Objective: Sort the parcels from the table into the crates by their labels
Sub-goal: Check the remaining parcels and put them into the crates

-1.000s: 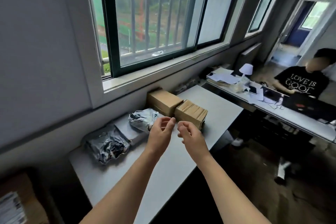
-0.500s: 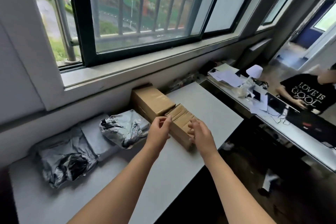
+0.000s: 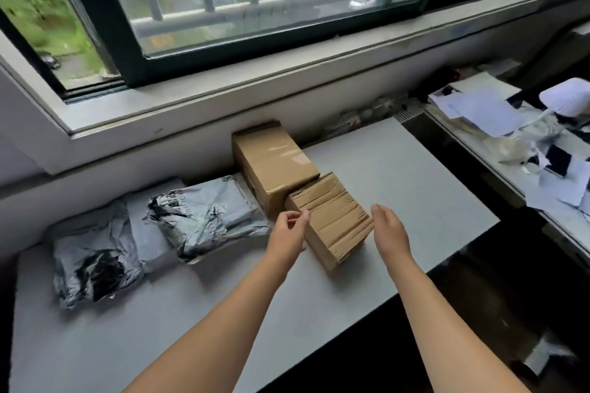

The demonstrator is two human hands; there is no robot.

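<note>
1. The long grey worktop (image 3: 399, 175) under the window carried every parcel in view. No crate showed.
2. At least three crumpled grey plastic mailer bags (image 3: 204, 217) lay at the left.
3. There were two brown taped cardboard boxes. The larger box (image 3: 274, 166) stood against the wall, and the smaller box (image 3: 332, 223), creased, touched its near end.
4. Two bare hands flanked the smaller box. The left hand (image 3: 289, 233) had its fingers loosely curled at the box's left edge, gripping nothing. The right hand (image 3: 388, 230) had its fingers straight and together, just beside the right corner.
5. A weak squeeze on the glossy tape might have let the box slip. With no label showing, it could also have been missorted.
</note>
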